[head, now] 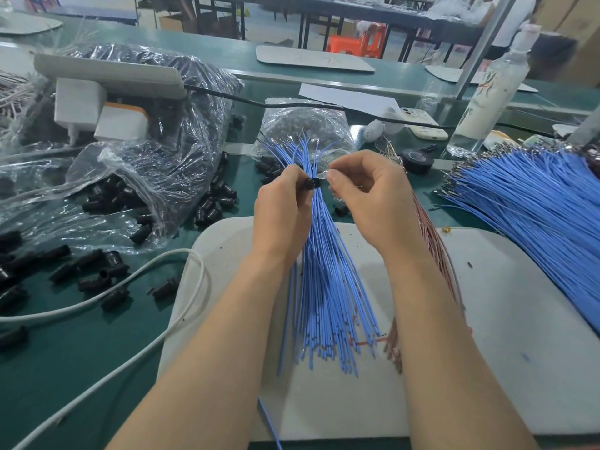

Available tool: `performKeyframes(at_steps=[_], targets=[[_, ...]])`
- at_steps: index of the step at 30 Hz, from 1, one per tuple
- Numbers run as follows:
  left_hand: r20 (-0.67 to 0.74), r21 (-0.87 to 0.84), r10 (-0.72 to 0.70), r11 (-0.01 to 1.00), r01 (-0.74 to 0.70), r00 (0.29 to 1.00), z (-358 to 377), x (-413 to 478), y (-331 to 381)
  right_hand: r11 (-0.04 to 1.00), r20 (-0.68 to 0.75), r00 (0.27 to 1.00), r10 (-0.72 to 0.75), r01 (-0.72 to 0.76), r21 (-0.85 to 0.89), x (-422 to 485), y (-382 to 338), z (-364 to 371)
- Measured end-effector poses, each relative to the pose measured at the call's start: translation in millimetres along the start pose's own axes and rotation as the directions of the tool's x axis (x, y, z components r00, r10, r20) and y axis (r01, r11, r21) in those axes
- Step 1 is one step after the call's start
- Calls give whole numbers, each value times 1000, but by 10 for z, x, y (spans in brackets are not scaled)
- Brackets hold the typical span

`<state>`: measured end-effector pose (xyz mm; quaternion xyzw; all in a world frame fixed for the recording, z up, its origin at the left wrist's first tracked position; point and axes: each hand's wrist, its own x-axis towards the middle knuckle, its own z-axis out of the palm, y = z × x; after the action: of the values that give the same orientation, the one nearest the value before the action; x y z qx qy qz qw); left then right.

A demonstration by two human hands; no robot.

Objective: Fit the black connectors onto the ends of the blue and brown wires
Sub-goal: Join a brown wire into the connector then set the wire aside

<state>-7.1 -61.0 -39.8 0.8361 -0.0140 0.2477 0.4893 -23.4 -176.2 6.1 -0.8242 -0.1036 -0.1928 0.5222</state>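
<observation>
**At the mat's far edge: connector lined up for a wire end**

Above the far edge of the white mat, both hands were close together, almost touching.

- left hand: fingers curled round one black connector, its open end turned toward the other hand, probably so a terminal could go straight in.
- right hand: thumb and forefinger pinched together just beside the connector. Couldn't tell what, if anything, was between them; too thin to resolve. Likely a single wire end.
- blue wires: the bundle ran lengthwise down the mat's middle between the forearms. Far ends fanned out under the hands, so the next end sat right at the fingertips.
- brown wires: lay just right of the blue, partly under the right forearm, same direction. Looked staged as the second colour.
- loose connectors: spilled from a clear bag over the green table off the mat's left edge, on the side of the hand that held the connector.
- second blue heap: crossed the mat's far right corner, well apart from the working bundle. Couldn't tell whether it was stock or finished.

Judgement: insertion step, connector not yet seated. No fitted connectors were visible on the bundle, so the task looked early.
</observation>
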Motion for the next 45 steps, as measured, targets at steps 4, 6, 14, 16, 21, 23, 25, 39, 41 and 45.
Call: performKeyframes(at_steps=[4,6,14,16,21,23,25,39,41,45], targets=[[-3,-9,10,1000,-10,1000,-7,-7,3,999,25,999,-26,27,-43,-3,15,6],[-3,0,25,1000,-25,1000,-16,-12,4,995,16,999,-49,50,-90,-1,26,13],[6,85,58,995,-58,998,-25,-17,28,959,-42,992,-121,106,-261,-12,19,79],[6,125,63,990,-64,998,-15,-13,22,958,-58,992,-110,90,-272,-4,31,89],[141,49,107,992,-115,984,-1,-19,-6,966,-90,996,-7,-16,-257,48,145,20],[194,-18,140,990,-139,971,-2,-19,-10,967,-72,995,67,-83,-240,81,226,-53],[207,-28,173,985,-171,963,4,-6,-20,974,-2,988,157,-155,-165,101,289,-118],[235,36,166,983,-179,958,11,-4,-16,943,77,955,287,-296,154,83,390,-97],[262,75,122,986,-146,957,22,-8,-8,955,53,960,276,-280,96,82,388,-52],[268,116,73,987,-108,961,12,-19,23,971,-3,972,235,-235,45,85,360,-11]])
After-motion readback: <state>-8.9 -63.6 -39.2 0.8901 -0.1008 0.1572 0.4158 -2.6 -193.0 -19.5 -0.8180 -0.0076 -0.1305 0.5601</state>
